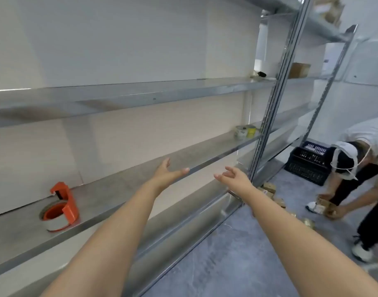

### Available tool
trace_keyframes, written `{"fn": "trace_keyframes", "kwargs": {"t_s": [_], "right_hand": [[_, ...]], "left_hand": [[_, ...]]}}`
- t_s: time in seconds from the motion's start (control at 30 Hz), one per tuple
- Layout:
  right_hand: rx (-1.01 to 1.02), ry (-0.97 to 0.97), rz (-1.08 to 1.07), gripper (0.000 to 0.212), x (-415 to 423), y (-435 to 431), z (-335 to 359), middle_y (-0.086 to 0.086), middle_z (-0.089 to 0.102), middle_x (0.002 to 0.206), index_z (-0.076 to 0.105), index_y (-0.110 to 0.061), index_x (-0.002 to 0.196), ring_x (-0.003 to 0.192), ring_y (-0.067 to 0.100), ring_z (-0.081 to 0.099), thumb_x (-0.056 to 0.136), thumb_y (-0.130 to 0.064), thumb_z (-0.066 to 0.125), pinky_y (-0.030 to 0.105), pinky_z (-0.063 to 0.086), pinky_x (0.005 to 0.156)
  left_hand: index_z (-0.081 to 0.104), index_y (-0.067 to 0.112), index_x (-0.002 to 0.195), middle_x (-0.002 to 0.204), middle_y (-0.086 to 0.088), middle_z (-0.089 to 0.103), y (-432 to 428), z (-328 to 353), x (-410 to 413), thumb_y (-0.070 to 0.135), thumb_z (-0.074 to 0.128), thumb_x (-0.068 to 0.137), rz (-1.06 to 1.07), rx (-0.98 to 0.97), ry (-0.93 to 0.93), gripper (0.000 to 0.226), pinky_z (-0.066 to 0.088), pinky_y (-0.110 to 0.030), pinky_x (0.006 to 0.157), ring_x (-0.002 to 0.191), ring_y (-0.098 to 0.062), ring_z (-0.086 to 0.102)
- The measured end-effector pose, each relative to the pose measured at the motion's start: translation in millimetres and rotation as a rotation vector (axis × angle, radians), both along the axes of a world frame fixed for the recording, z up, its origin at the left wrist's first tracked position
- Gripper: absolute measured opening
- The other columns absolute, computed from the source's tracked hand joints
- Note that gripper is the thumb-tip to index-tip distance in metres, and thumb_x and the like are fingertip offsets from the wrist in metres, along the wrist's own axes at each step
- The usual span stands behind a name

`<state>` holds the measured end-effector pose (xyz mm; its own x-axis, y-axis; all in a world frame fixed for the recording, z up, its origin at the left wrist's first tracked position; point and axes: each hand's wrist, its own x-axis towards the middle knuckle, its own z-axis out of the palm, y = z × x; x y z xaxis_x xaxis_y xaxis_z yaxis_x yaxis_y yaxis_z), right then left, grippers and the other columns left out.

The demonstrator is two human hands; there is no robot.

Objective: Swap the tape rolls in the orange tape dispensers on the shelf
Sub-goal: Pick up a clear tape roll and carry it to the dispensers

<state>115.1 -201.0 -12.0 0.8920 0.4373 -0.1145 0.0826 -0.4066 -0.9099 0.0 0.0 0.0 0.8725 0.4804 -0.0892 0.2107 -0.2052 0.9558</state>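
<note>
An orange tape dispenser (62, 205) with a tape roll in it lies on the grey metal shelf (123, 185) at the lower left. Tape rolls (246, 131), one with a yellow core, sit at the far right end of the same shelf. My left hand (168, 172) reaches out over the shelf's front edge, fingers spread and holding nothing. My right hand (232, 176) is stretched forward in front of the shelf, fingers relaxed and empty. Both hands are well to the right of the dispenser and short of the rolls.
A steel upright (269, 116) bounds the shelf bay on the right. Another person (353, 168) bends over boxes on the grey floor at the right, by a black crate (308, 163). A cardboard box (298, 70) sits on a higher shelf.
</note>
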Motion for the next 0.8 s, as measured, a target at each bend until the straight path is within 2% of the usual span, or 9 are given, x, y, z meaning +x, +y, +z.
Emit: {"fn": "trace_keyframes", "kwargs": {"t_s": [0.2, 0.37, 0.53, 0.67, 0.8], "right_hand": [[0.005, -0.037, -0.008, 0.077, 69.7, -44.2, 21.6, 0.006, 0.045, 0.141, 0.032, -0.019, 0.140, 0.124, 0.024, 0.047, 0.076, -0.043, 0.069, 0.043, 0.041, 0.105], [0.009, -0.053, -0.012, 0.080, 125.5, -77.5, 18.1, 0.007, 0.040, 0.145, 0.027, -0.016, 0.143, 0.129, 0.023, 0.042, 0.078, -0.041, 0.068, 0.037, 0.038, 0.104], [0.006, -0.067, -0.032, 0.086, 176.0, -102.7, 13.1, 0.008, 0.029, 0.151, 0.023, -0.016, 0.145, 0.135, 0.026, 0.034, 0.077, -0.042, 0.069, 0.040, 0.034, 0.107], [-0.030, -0.064, -0.034, 0.089, 217.9, -112.4, 9.6, 0.008, 0.037, 0.148, 0.027, -0.019, 0.143, 0.131, 0.026, 0.040, 0.071, -0.050, 0.070, 0.042, 0.037, 0.107], [-0.041, -0.064, -0.045, 0.089, 259.2, -117.1, 1.2, 0.007, 0.034, 0.149, 0.025, -0.017, 0.144, 0.133, 0.026, 0.039, 0.074, -0.048, 0.070, 0.042, 0.035, 0.109]], "left_hand": [[0.016, 0.016, 0.149, 0.157, -0.005, 0.021, -37.8, 7.9, 72.2, 0.040, 0.071, 0.077, -0.026, 0.004, -0.039, 0.094, 0.026, -0.036, 0.112, 0.143, -0.023, 0.024], [0.016, 0.016, 0.149, 0.156, -0.006, 0.023, -65.0, 3.4, 135.2, 0.041, 0.072, 0.076, -0.038, 0.011, -0.038, 0.095, 0.028, -0.035, 0.110, 0.142, -0.023, 0.026], [0.017, 0.016, 0.149, 0.155, -0.005, 0.026, -90.6, -1.5, 191.0, 0.042, 0.073, 0.074, -0.065, 0.006, -0.015, 0.097, 0.028, -0.033, 0.110, 0.142, -0.021, 0.028], [0.015, 0.015, 0.149, 0.156, -0.004, 0.024, -104.3, -9.8, 232.6, 0.045, 0.072, 0.074, -0.104, -0.008, 0.017, 0.099, 0.026, -0.035, 0.112, 0.143, -0.022, 0.025], [0.015, 0.012, 0.149, 0.156, -0.005, 0.024, -107.2, -17.2, 282.4, 0.044, 0.071, 0.075, -0.110, 0.009, 0.024, 0.098, 0.027, -0.035, 0.112, 0.143, -0.023, 0.026]]}}
